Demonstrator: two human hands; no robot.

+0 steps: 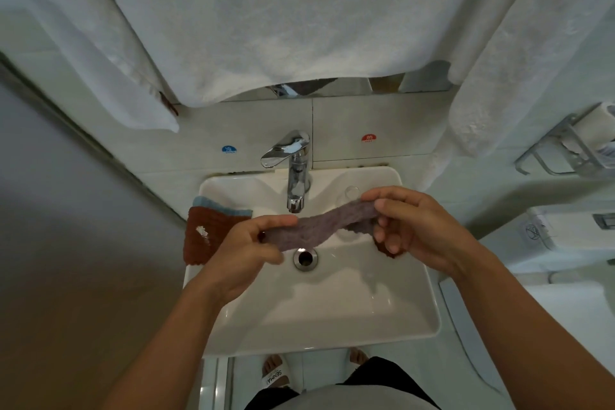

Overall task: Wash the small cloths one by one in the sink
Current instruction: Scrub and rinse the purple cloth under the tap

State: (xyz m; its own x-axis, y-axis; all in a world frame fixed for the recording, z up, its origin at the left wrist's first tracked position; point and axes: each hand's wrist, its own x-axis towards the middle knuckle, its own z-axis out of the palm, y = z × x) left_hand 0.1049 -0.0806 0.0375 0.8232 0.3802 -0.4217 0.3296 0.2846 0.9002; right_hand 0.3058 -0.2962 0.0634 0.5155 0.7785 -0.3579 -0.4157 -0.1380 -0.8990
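Fingers and thumb of the left hand [254,245] pinch one end of a grey-purple cloth [319,226], which stretches across the white sink [332,319] to the right hand [411,226], whose fingers curl round the other end. At far left, a rust-brown cloth [208,236] drapes over the basin's rim, lying on a pale blue cloth [213,203] of which only an edge shows. At centre, the chrome faucet [296,176] stands just behind the taut cloth, with the open drain [305,258] below it; no water can be seen running. Another brown scrap [387,251] peeks from under the right hand, its shape mostly hidden. White towels [299,20] hang overhead and at both sides.

Held only at its ends, the cloth would likely drop into the basin if either pinch slackened, and a soaked one may slip more readily. The draped brown cloth, half off the rim, could probably slide to the floor if an elbow brushed it.
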